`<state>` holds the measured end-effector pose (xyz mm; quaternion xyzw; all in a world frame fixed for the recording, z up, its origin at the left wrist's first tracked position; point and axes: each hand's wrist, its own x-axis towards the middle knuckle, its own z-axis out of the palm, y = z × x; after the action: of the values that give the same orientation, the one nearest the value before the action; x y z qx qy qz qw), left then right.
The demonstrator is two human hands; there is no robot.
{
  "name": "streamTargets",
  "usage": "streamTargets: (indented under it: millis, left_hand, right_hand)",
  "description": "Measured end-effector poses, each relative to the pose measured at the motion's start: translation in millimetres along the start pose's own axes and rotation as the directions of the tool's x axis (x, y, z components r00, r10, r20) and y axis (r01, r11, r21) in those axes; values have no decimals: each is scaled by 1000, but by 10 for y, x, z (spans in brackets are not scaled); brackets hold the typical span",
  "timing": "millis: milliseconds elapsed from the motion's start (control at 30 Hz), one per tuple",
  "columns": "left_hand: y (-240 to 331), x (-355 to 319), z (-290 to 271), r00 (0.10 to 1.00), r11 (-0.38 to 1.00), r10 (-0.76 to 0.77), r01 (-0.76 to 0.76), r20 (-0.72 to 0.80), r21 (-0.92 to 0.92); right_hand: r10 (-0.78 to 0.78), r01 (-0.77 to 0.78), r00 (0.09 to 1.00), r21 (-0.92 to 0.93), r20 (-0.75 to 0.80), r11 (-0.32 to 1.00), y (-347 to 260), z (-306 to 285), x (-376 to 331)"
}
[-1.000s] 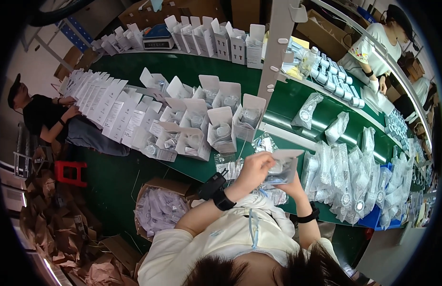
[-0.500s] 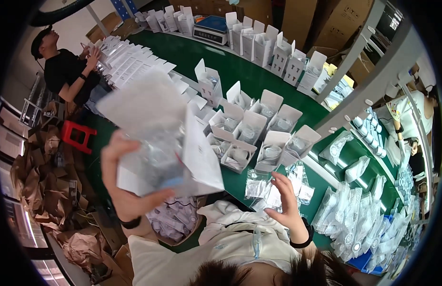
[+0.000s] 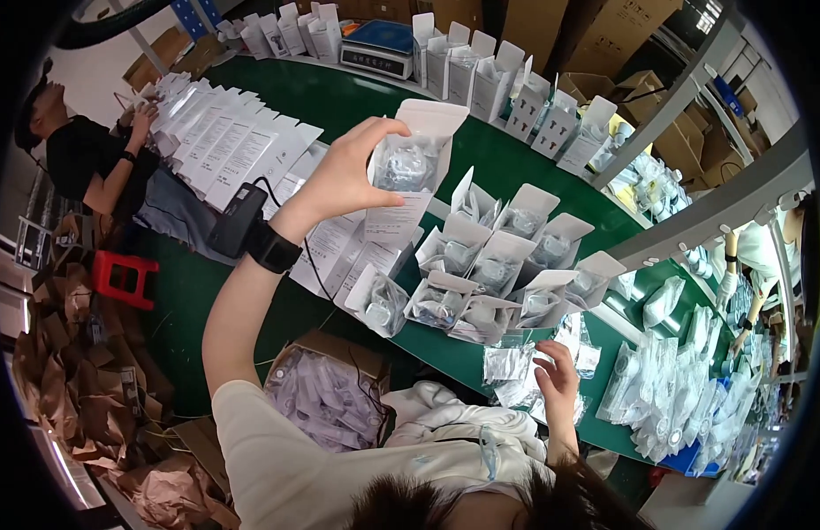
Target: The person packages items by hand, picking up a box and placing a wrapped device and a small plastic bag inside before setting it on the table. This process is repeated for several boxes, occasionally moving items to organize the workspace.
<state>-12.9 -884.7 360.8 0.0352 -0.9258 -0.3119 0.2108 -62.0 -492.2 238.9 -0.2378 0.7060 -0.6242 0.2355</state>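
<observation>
My left hand (image 3: pixel 344 177) is stretched out over the green table (image 3: pixel 366 102) and grips an open white box (image 3: pixel 408 172) with a clear bagged part inside it. The box hangs above a row of flat white cartons. My right hand (image 3: pixel 560 380) rests low at the table's near edge, fingers spread on a small pile of clear plastic bags (image 3: pixel 516 367). Between the two hands stand several open white boxes (image 3: pixel 489 274), each holding a bagged part.
A brown carton of bagged parts (image 3: pixel 326 397) sits below the table by my body. A person in black (image 3: pixel 92 163) works at the far left beside a red stool (image 3: pixel 123 278). Upright boxes and a scale (image 3: pixel 379 44) line the far edge. Another person's hand (image 3: pixel 737 256) is at right.
My left hand has carried the filled white box away from my face, out over the table's far left. My right hand has dropped onto the loose bags near the edge.
</observation>
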Motion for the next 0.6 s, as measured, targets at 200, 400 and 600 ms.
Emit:
streamTargets:
  millis: [200,400,600]
  left_hand:
    - [-474,74,326,988,995,80,-70,129,-78]
    - [-855,81,772,964,993,64,-35,258,-113]
    - [-1088,-73,1260,985,994,8,11,175,-105]
  right_hand:
    - [9,-10,999,-25,-40,1000,66,84,-56]
    - [14,-20,998,-91,-58,996,77,142,-106]
    - [3,-8,999,-148,-34,989,101,177,-141]
